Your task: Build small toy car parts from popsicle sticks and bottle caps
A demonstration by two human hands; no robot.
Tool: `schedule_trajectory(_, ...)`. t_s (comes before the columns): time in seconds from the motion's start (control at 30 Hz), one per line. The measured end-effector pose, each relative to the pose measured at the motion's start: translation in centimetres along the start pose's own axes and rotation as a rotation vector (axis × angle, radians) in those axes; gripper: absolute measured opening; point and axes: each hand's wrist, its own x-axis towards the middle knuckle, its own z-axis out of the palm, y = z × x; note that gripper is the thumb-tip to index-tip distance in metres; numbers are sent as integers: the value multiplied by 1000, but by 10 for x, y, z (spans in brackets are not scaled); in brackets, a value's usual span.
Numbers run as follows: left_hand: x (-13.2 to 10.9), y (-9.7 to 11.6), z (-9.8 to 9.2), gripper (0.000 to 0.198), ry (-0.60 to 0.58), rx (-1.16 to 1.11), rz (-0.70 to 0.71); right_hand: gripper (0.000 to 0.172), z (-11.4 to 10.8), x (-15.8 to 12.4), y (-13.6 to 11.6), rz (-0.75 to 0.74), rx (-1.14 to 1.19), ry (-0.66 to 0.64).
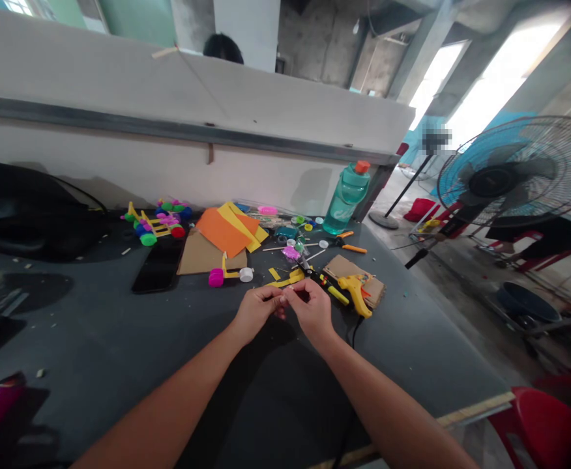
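Observation:
My left hand and my right hand meet over the dark table, fingertips pinched together on something small I cannot make out. Just beyond them lie yellow strips, a yellow glue gun on a cardboard piece, and a small axle with a pink cap and a white cap.
Orange and yellow paper sheets lie on cardboard beside a black phone. A toy of coloured bottle caps stands at the back left, a teal water bottle at the back right. A standing fan is off the table's right edge.

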Motion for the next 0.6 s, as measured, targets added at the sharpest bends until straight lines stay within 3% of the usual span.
schedule_trajectory(0.23,-4,0,3,30,-129,-233,-125,15,3,3,-3,230,326,-62)
schedule_trajectory(0.33,-6,2,9,36,-132,-273,-166,16,5,2,-7,281,420,-88)
schedule_trajectory(0.6,-8,2,15,38,-47,104,68,18,12,-2,-9,363,637,-47)
